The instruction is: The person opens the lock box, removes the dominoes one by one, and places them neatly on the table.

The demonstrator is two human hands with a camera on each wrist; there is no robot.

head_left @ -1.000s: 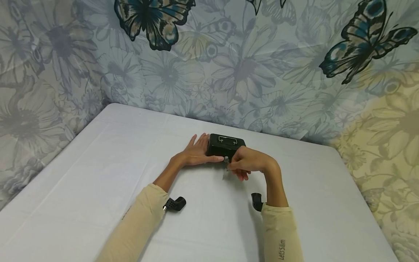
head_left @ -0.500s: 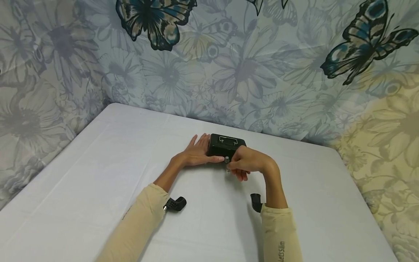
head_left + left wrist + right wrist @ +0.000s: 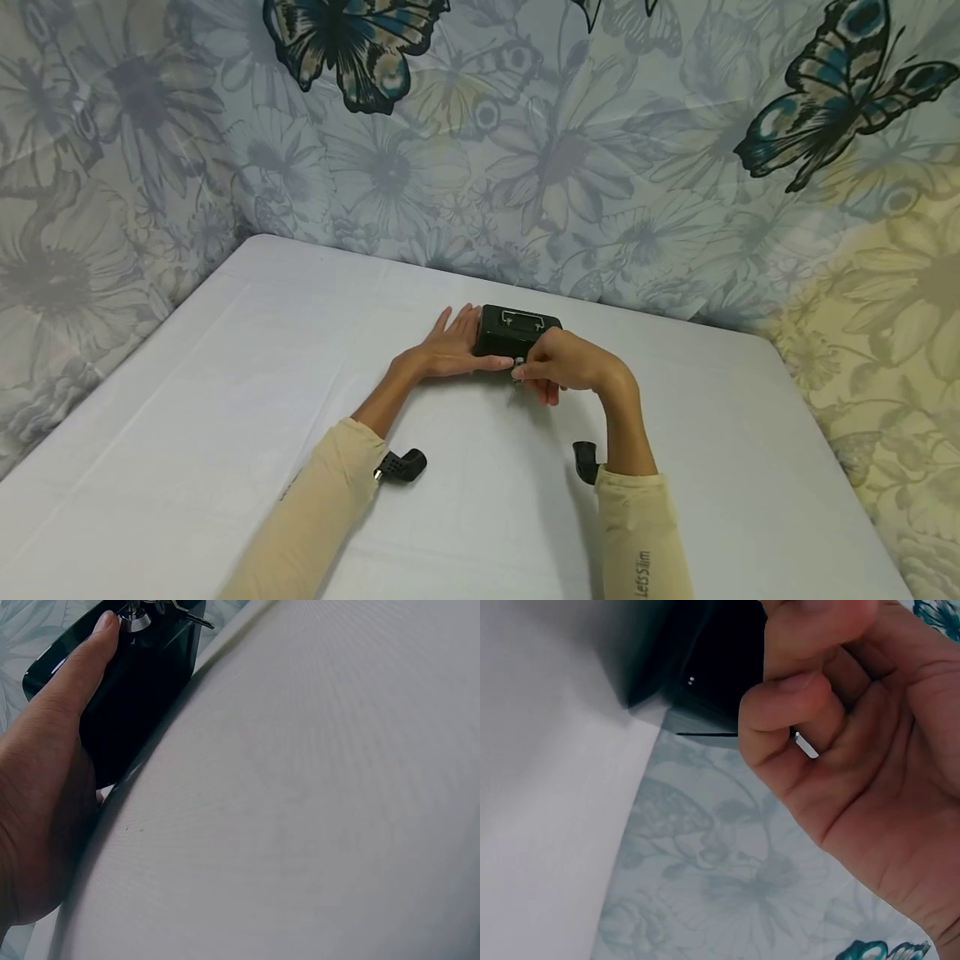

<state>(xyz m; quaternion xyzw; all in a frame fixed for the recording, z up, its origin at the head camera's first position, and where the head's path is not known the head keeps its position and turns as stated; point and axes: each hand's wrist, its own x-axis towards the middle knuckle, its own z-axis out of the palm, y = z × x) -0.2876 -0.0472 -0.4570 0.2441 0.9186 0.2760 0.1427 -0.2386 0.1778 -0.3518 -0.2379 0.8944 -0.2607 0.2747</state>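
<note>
A small black cash box [image 3: 504,340] with a wire handle [image 3: 522,316] on its lid sits on the table, lid down. My left hand [image 3: 448,353] lies along its left side, fingers straight, with the thumb stretched across the front. In the left wrist view that thumb ends beside the round silver lock [image 3: 136,622], and a key [image 3: 196,619] sticks out sideways near it. My right hand [image 3: 573,362] pinches a key at the lock between thumb and forefinger. Its other fingers are curled in the right wrist view, where the pinch itself is hidden.
A white cloth covers the table [image 3: 315,333]. Behind it hangs a floral backdrop [image 3: 525,167] with butterflies, close beyond the box. A black camera mount [image 3: 405,466] juts from the left sleeve, and another mount [image 3: 586,462] from the right one.
My right hand has shifted slightly left and up toward the lock, its fingertips now covering more of it. The key that hung below the fingers has drawn up. Left hand and box stay put.
</note>
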